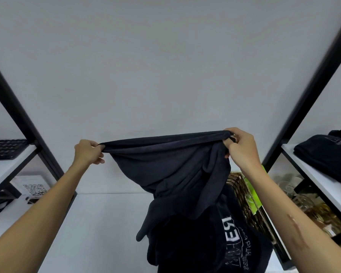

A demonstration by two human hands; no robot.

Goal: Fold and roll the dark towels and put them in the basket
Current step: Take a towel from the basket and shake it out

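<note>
A dark navy towel (165, 164) hangs in the air, stretched by its top edge between my two hands. My left hand (89, 151) pinches the left corner and my right hand (241, 146) grips the right corner, bunched. The towel's lower end droops onto a heap of dark cloth with white print (205, 243) lying on the white table (106, 223). A woven wicker basket (242, 192) stands behind the heap at the right, mostly hidden by the cloth and my right forearm.
Black shelf posts rise on both sides. A keyboard (5, 148) lies on the left shelf, a QR-code card (33, 187) below it. Folded dark cloth (327, 154) sits on the right shelf, glassware (295, 194) beneath. A green tag (253, 194) hangs by the basket.
</note>
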